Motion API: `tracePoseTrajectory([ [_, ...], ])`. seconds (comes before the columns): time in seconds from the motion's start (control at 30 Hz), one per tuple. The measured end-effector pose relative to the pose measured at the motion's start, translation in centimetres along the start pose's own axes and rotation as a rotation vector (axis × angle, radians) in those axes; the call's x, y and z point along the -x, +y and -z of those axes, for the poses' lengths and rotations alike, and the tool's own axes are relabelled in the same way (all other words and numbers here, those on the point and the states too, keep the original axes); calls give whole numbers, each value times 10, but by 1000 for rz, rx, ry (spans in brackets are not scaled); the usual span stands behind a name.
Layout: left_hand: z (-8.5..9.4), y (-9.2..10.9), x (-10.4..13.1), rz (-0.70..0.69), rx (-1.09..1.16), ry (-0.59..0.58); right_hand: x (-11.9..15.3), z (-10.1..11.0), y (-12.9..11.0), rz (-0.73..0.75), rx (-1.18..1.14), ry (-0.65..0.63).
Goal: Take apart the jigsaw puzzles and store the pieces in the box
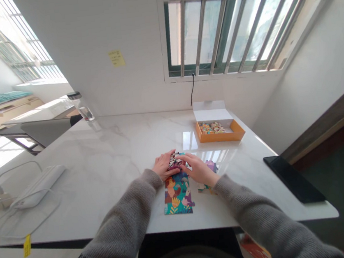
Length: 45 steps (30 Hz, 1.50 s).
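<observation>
A partly joined jigsaw puzzle [173,195] lies flat on the table in front of me, with a fox-like animal, a white rabbit and flowers on teal. At its upper end, my left hand [164,166] curves round the left side of some striped-looking puzzle pieces [174,160], thumb below and fingers above. From the right, my right hand [200,169] has its bent fingertips on the same pieces. Whether the stripes are printed or stacked edges, I cannot tell. More puzzle pieces [211,166] lie beside and partly beneath my right hand and wrist.
An open orange box [222,136] with several puzzle pieces stands at the back right. A black tablet-like slab [292,178] lies at the right edge. On the left are a white power strip [40,187] and cables; a clear bottle [82,107] stands at the far left corner.
</observation>
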<state>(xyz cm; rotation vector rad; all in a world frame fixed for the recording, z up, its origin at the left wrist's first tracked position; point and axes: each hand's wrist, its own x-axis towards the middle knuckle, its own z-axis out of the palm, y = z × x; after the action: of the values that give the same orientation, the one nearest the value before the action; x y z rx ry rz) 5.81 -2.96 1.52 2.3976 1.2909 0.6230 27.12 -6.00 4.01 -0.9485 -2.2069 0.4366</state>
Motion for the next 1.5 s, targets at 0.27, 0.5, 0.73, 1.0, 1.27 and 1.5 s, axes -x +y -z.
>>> tracePoseTrajectory([
  [0.27, -1, 0, 1, -6, -30, 3, -1, -4, -5, 157, 89, 8],
  [0.5, 0, 3, 1, -6, -32, 7, -3, -3, -10, 147, 70, 8],
  [0.73, 2, 5, 1, 11, -21, -2, -3, 12, 6, -287, -448, 14],
  [1.0, 3, 6, 1, 8, -18, -8, -5, 36, 1, -173, -279, -62],
  [1.27, 2, 6, 2, 1, -1, 11, -4, 10, -2, 68, -41, -154],
  [1.5, 1, 5, -1, 25, 10, 25, -2, 27, 11, -134, 84, -184],
])
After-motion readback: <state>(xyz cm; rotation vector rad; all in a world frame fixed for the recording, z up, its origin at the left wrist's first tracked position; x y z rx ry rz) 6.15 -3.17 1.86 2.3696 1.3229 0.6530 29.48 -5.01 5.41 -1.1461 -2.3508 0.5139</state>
